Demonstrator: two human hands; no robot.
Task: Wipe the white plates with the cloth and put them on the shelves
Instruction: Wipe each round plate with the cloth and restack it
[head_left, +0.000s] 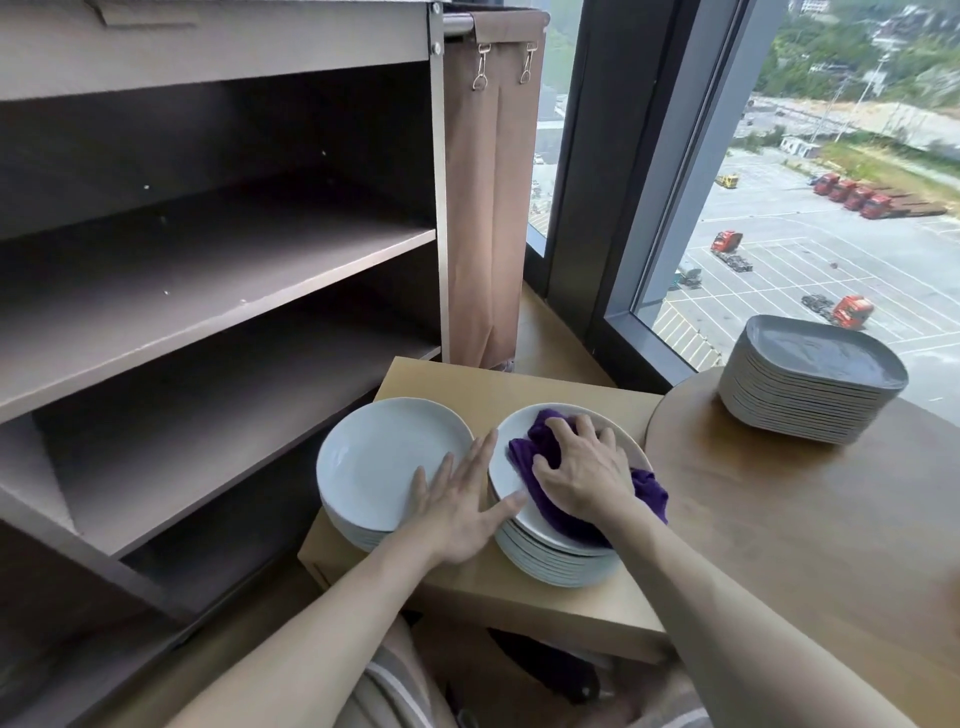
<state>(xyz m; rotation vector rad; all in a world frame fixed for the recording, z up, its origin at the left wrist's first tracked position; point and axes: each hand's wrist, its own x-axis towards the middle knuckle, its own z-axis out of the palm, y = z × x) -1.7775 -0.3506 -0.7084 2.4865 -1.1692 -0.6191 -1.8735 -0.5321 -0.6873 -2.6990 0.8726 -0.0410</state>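
Two stacks of white plates stand side by side on a low wooden table (519, 384). A purple cloth (540, 441) lies bunched on the top plate of the right stack (506, 475). My right hand (587, 473) presses on the cloth with curled fingers gripping it. My left hand (462, 499) lies flat with straight fingers across the gap between the stacks, touching the rim of the left stack's top plate (384, 457) and the edge of the right one. The brown shelf unit (218, 260) stands to the left, its shelves bare.
A stack of grey square plates (810, 384) sits on a round wooden table (805, 519) at the right. A tan fabric bag (488, 208) hangs beside the shelf unit. Large windows run behind the tables. My knees are below the low table.
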